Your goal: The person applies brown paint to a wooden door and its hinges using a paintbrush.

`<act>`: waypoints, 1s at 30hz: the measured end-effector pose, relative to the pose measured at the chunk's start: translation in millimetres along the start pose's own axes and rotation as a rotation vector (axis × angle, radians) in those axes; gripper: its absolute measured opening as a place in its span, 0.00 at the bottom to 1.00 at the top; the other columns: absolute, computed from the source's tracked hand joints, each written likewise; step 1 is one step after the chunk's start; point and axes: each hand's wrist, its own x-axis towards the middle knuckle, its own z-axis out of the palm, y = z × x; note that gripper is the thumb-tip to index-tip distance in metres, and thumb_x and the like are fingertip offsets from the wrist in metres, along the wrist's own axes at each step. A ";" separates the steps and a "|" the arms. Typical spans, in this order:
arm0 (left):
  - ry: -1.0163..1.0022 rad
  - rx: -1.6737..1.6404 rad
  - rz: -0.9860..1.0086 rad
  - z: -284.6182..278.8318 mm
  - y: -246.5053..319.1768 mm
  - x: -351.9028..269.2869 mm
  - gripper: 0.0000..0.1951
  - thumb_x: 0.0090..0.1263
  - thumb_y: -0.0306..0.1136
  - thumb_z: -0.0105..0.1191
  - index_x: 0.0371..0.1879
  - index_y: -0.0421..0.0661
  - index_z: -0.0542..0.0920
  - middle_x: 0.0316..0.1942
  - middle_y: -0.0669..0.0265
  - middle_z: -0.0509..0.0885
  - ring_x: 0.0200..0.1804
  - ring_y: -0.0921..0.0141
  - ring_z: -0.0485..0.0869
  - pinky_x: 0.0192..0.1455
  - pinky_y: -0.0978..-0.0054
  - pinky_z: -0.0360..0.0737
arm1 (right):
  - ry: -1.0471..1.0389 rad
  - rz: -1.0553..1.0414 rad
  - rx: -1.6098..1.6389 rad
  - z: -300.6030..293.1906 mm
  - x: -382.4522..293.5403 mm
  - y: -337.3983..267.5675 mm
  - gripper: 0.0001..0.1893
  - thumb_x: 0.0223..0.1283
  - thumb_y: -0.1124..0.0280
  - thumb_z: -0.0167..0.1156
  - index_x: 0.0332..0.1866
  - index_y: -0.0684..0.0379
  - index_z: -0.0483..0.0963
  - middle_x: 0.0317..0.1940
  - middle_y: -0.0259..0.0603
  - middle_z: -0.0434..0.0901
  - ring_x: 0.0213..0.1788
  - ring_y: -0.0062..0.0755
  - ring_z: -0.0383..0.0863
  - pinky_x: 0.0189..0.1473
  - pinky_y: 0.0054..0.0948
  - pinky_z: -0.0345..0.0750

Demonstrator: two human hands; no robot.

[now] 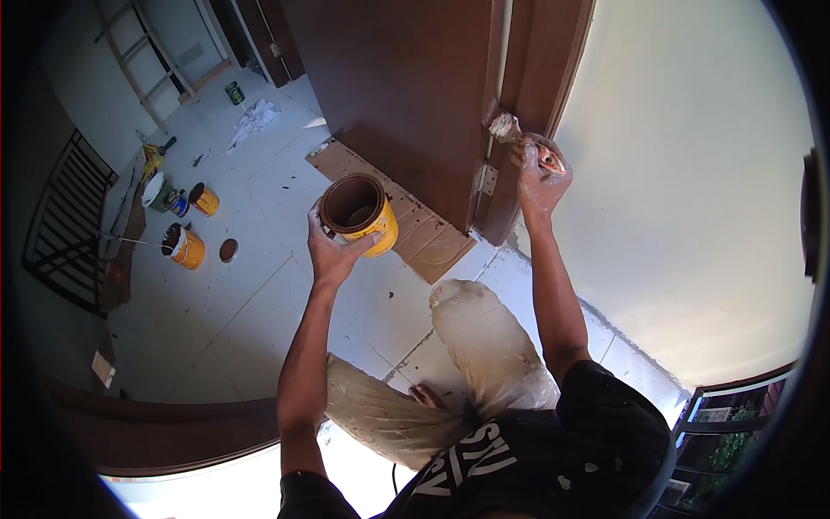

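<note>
My left hand [338, 250] grips a yellow paint can [382, 235] with a brown-stained rim and brown inside walls, tilted towards me over the floor. In my right hand [543, 174] is a paintbrush [504, 127] with an orange-tipped handle. Its pale, worn bristles are at the hinge side of a brown door [402, 97], against or close to the brown door frame [538, 71]. A metal hinge [486, 180] shows just below the brush. Flattened cardboard [425, 243] lies on the floor along the foot of the door.
Several cans stand on the tiled floor [259, 311] at left, including an orange bucket [188, 252] with a rod across it. A round lid [228, 250] lies beside it. Farther back are a white cloth [256, 120], a green can [235, 93] and a wooden ladder [146, 58]. A pale wall [668, 194] rises at right.
</note>
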 end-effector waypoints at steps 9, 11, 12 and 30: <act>-0.020 0.056 0.026 2.7 -1.4 -1.2 0.50 0.44 0.30 0.80 0.67 0.42 0.62 0.59 0.56 0.78 0.64 0.65 0.77 0.73 0.63 0.72 | -0.034 -0.026 -0.184 17.1 35.9 -45.8 0.07 0.59 0.76 0.62 0.36 0.70 0.83 0.25 0.37 0.84 0.29 0.20 0.81 0.39 0.23 0.79; -0.020 0.029 0.033 1.6 -4.3 -0.9 0.50 0.43 0.30 0.80 0.67 0.41 0.62 0.59 0.56 0.78 0.64 0.65 0.77 0.73 0.63 0.72 | -0.052 -0.050 -0.104 36.5 47.8 -89.4 0.08 0.62 0.76 0.62 0.40 0.72 0.81 0.30 0.43 0.84 0.32 0.26 0.84 0.40 0.26 0.83; -0.014 0.067 0.049 2.6 -5.4 -0.9 0.51 0.43 0.30 0.80 0.67 0.41 0.61 0.60 0.55 0.77 0.64 0.64 0.77 0.72 0.63 0.72 | -0.067 -0.070 -0.021 41.1 51.3 -105.3 0.10 0.66 0.75 0.62 0.43 0.74 0.79 0.35 0.48 0.85 0.35 0.32 0.88 0.41 0.29 0.88; -0.020 0.125 0.515 25.2 -16.9 -5.7 0.57 0.40 0.39 0.83 0.70 0.40 0.59 0.64 0.48 0.68 0.66 0.51 0.70 0.69 0.55 0.70 | -1.410 -0.382 -0.462 39.8 -24.9 -119.7 0.18 0.52 0.73 0.70 0.51 0.52 0.85 0.42 0.42 0.88 0.42 0.44 0.87 0.45 0.38 0.84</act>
